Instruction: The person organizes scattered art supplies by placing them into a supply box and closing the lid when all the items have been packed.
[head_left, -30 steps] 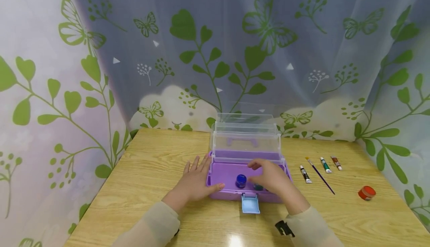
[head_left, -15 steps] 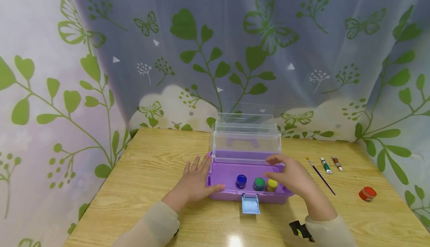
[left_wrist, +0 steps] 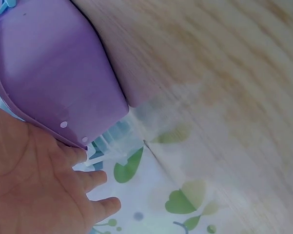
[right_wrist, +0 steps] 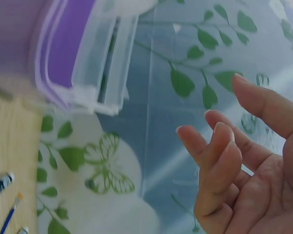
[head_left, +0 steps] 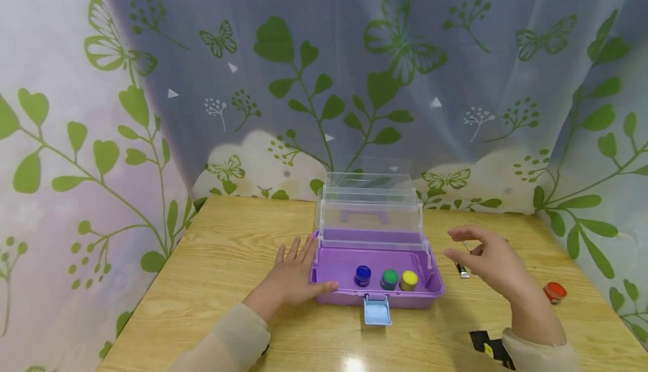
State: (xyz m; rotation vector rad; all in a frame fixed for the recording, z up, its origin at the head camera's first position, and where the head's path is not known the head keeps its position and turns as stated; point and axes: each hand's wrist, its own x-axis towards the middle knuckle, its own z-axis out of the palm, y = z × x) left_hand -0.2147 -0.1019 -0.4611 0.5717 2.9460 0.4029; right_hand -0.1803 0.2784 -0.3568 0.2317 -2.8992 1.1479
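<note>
A purple plastic box point(head_left: 420, 303) stands with its clear lid point(head_left: 369, 214) raised and its blue latch point(head_left: 377, 311) hanging down in front. Inside sit a blue paint jar point(head_left: 363, 276), a green paint jar point(head_left: 389, 279) and a yellow paint jar point(head_left: 409, 281). My left hand point(head_left: 286, 279) rests on the box's left end, fingers straight and thumb over the front rim. My right hand point(head_left: 501, 268) hovers right of the box with loosely bent fingers, and the right wrist view shows nothing in it. A black-labelled paint tube point(head_left: 463, 271) lies just left of and below that hand.
A red paint jar point(head_left: 555, 292) stands on the wooden table point(head_left: 243, 225) at the right. The right wrist view catches a paintbrush point(right_wrist: 10, 214) beside a tube point(right_wrist: 1, 186); in the head view my right hand mostly covers the brush. A patterned curtain point(head_left: 283, 113) hangs behind.
My right hand has moved rightward from over the box to above the table beside it, uncovering the green and yellow jars. My left hand has stayed on the box.
</note>
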